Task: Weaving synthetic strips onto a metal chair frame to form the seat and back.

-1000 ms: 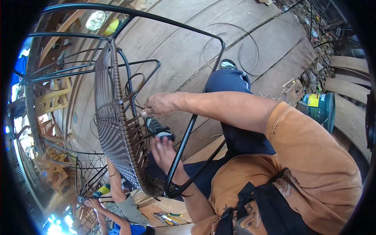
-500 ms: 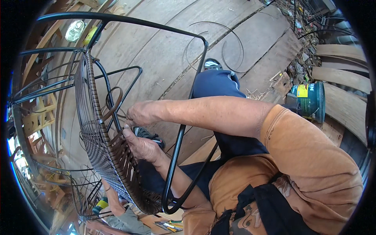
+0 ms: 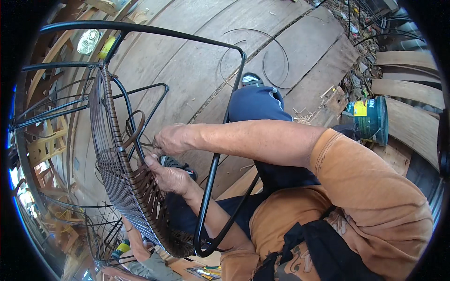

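Note:
A chair-like black metal frame stands before me, with brown wicker weaving along its left side. My left hand is closed at the inner edge of the weaving, thumb up, on the brown strands there. Just above it, my right hand has its fingers pinched together beside a black frame bar. A curved brown strand loops out of the weaving near these fingers. What lies between my right fingertips is too small and hidden to make out.
Loose thin coils lie on the plank floor. A green bucket stands at the right, beside curved boards. At the lower left, another person's arm shows near wire frames. Hand tools lie at the bottom.
My left thumb has shifted slightly up and left, closer to my right fingers. Otherwise both hands stay at the same spot on the weaving, and the view has shifted a little.

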